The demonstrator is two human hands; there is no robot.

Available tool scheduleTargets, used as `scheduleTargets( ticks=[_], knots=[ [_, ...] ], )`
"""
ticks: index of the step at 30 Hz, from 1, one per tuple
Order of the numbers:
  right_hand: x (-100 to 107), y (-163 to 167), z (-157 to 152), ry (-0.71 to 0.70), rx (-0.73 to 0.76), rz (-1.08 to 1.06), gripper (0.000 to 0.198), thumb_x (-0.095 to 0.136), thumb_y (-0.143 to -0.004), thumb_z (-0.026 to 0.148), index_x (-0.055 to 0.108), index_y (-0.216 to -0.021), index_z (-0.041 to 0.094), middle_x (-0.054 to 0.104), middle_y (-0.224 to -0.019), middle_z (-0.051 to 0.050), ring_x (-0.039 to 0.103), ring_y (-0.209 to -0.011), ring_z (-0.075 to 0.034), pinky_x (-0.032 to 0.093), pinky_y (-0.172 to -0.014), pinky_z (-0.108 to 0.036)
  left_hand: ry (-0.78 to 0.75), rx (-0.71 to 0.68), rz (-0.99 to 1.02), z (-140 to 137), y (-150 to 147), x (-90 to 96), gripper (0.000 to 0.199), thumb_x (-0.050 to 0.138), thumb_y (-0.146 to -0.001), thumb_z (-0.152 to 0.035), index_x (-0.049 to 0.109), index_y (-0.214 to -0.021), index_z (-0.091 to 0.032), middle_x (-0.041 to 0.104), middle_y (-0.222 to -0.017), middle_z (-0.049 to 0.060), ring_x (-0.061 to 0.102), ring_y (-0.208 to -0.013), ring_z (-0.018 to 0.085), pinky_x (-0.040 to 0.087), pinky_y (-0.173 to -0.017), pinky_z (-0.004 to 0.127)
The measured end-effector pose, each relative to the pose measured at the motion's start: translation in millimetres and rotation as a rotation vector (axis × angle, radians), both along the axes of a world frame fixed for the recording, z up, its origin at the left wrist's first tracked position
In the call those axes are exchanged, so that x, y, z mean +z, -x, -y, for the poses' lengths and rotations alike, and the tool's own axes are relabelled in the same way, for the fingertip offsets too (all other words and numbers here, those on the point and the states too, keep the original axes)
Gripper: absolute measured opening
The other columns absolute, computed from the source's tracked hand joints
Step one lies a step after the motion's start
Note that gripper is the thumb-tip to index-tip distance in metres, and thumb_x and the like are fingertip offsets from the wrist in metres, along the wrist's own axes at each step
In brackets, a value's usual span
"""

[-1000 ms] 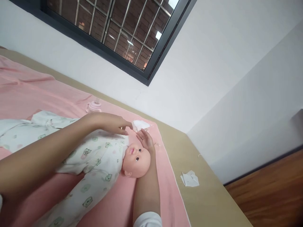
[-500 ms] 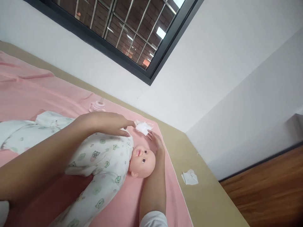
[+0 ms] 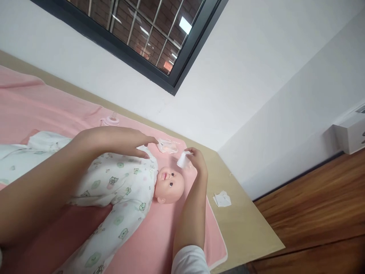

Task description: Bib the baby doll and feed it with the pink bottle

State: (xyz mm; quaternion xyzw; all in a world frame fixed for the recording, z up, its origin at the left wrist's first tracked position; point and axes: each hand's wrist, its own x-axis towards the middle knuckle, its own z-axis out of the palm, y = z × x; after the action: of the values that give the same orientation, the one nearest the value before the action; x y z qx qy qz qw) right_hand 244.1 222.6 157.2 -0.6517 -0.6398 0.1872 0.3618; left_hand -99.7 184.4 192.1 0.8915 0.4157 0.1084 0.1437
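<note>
A baby doll (image 3: 170, 186) in a white bear-print suit lies on its back on a pink blanket (image 3: 159, 232). Over its far shoulder, my left hand (image 3: 129, 142) reaches with thumb and fingers apart, holding nothing. Close to its fingertips is a clear, crinkled plastic packet (image 3: 168, 146) on the blanket. Beyond the doll's head, my right hand (image 3: 197, 160) pinches a white folded piece like a tissue or gauze (image 3: 183, 160) by its edge. The held piece is apart from the head.
A pink baby bottle (image 3: 110, 121) lies behind the doll, partly hidden by my left forearm. Another crumpled white tissue (image 3: 222, 199) rests on the tan tabletop (image 3: 242, 224). A barred window (image 3: 148, 34) and white walls stand behind, with wooden furniture (image 3: 319, 198) at right.
My right hand has lifted the white piece off the plastic packet and drawn it rightward, toward me. My left hand stays near the packet. The camera view has shifted slightly.
</note>
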Motion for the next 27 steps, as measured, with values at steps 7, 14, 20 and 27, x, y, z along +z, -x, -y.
scheduleTargets(
  ticks=[7,14,20,27],
  knots=[
    [42.9,61.4,38.4,-0.153,0.421,0.045,0.036,0.052,-0.081,0.017,0.068,-0.112,0.022,0.072,-0.117,-0.005,0.065,-0.101,-0.019,0.05,-0.091,-0.035,-0.101,-0.032,0.171,0.1,-12.4,-0.4,0.094,0.054,-0.088,-0.061,0.009,-0.164,-0.027,0.02,-0.168,0.007,0.029,-0.15,0.031,0.031,-0.116,0.039],
    [63.6,97.7,79.6,-0.21,0.692,0.101,0.029,0.059,-0.092,0.028,0.069,-0.119,0.028,0.07,-0.123,-0.004,0.064,-0.113,-0.02,0.051,-0.097,-0.037,0.108,-0.096,0.304,-5.7,-20.3,7.2,0.062,0.069,-0.076,-0.057,0.065,-0.128,-0.023,0.069,-0.127,0.006,0.064,-0.111,0.028,0.048,-0.087,0.03],
    [66.5,94.7,83.8,-0.258,0.698,-0.018,0.034,0.065,-0.09,0.041,0.067,-0.12,0.027,0.068,-0.126,-0.006,0.064,-0.112,-0.021,0.054,-0.096,-0.038,0.313,-0.058,0.336,2.7,-15.6,17.2,0.035,0.072,-0.076,-0.049,0.075,-0.086,-0.017,0.07,-0.071,0.003,0.057,-0.061,0.017,0.035,-0.052,0.026],
    [65.4,88.8,80.7,-0.258,0.63,-0.139,0.043,0.066,-0.089,0.044,0.06,-0.129,0.029,0.066,-0.126,-0.007,0.065,-0.11,-0.021,0.056,-0.096,-0.039,0.183,-0.121,0.488,13.7,-18.4,20.2,0.042,0.071,-0.076,-0.058,0.075,-0.085,-0.017,0.073,-0.09,0.005,0.064,-0.074,0.019,0.044,-0.06,0.024]
  ],
)
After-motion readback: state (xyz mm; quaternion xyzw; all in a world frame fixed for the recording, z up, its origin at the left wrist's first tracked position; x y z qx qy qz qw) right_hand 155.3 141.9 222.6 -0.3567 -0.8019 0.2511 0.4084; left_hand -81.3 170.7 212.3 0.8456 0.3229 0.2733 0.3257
